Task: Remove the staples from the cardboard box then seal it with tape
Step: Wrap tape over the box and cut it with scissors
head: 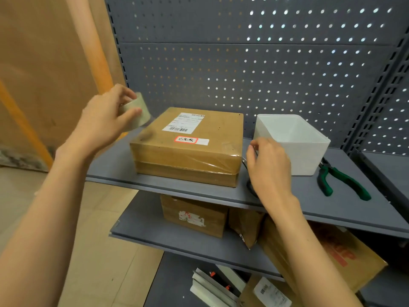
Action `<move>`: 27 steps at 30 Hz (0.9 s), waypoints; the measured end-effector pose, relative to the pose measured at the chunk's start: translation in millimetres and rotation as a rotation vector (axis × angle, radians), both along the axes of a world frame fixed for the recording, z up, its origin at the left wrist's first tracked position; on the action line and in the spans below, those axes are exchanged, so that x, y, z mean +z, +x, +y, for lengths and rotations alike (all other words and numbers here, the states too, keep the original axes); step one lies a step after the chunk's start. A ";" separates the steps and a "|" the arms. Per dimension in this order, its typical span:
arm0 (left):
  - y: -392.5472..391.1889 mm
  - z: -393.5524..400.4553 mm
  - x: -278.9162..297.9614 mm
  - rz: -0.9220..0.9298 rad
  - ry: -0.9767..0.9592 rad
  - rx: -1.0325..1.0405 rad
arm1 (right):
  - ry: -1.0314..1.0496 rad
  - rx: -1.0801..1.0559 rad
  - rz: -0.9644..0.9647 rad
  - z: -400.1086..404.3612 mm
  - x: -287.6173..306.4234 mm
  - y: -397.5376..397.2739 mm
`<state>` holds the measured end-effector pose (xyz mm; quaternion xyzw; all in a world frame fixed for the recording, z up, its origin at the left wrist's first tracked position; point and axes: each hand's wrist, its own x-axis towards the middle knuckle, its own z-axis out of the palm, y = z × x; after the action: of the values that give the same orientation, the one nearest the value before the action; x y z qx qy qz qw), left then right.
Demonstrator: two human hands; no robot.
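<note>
Cardboard box (pixel 188 147): barcode label, sticker "已完成". Left hand (pixel 104 120) grips tape roll (pixel 138 111); right hand (pixel 269 165) loosely curled, empty.

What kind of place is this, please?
Probably a stockroom or parcel packing area: grey metal shelving with a pegboard back, a labelled cardboard box, and more cartons below.
</note>
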<state>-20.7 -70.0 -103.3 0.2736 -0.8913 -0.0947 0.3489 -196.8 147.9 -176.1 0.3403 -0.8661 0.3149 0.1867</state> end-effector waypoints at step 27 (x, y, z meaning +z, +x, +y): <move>36.9 -32.9 -68.9 0.016 0.243 0.149 | 0.049 0.103 0.071 -32.0 10.1 16.3</move>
<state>16.1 -102.9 -172.2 0.3783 -0.8478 -0.1780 0.3262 -180.5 115.9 -166.0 0.3997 -0.8479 0.2904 0.1925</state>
